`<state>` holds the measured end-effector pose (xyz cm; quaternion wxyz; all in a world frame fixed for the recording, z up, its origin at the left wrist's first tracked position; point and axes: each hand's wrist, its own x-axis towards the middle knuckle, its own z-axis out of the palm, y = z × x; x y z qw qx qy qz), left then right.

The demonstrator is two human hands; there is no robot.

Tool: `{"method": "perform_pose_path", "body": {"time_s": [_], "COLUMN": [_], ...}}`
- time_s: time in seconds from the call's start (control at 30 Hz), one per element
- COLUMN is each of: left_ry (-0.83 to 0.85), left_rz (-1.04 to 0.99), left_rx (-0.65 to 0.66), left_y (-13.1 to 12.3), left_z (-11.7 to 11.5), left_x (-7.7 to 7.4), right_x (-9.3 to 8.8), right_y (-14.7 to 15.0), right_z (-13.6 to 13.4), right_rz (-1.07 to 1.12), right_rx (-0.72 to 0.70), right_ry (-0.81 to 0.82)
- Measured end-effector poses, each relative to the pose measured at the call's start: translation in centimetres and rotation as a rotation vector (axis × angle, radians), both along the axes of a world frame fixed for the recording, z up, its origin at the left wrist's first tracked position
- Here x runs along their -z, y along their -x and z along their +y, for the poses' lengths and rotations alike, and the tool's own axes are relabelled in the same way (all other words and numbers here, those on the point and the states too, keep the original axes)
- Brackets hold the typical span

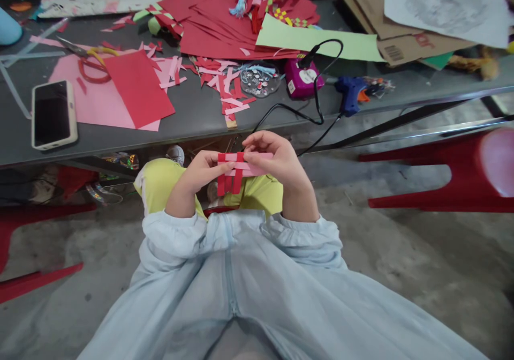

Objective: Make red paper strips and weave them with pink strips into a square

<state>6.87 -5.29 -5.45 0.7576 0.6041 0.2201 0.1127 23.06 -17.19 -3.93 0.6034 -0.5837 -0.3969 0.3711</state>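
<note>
Between my hands, above my lap, is a small weave of red and pink paper strips [237, 166]. Red strips hang down from it on the left, and pink strips stick out to the right. My left hand [205, 168] pinches its left edge, thumb on the front. My right hand [273, 154] grips the right part, with the thumb lying across the pink strips and the fingers curled behind and above. The fingers behind the paper are partly hidden.
On the table ahead lie a phone [53, 114], scissors [94, 62], red paper [140, 88], loose paper strips [228, 89], a purple power adapter [302, 79] and a blue glue gun [348, 95]. A black cable hangs over the table edge. A red stool [421, 172] stands at right.
</note>
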Motion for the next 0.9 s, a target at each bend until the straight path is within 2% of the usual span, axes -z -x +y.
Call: {"method": "perform_pose_path", "body": {"time_s": [0.13,0.47,0.9], "left_ry": [0.023,0.148,0.185], "left_rz": [-0.009,-0.057,-0.082], "left_rx": [-0.032,-0.233,-0.294], "left_y": [-0.3,-1.4,-2.2], "left_z": [-0.2,-0.5,-1.0], "left_x": [0.3,1.1,1.0], "right_x": [0.3,0.3,0.6], "right_y": [0.0,0.7,1.0], "right_z": [0.2,0.9,1.2], "right_rz": [0.011,-0.013,-0.041], "right_rx": [0.049,0.175,0.246], "right_ry": [0.000,0.005,-0.039]}}
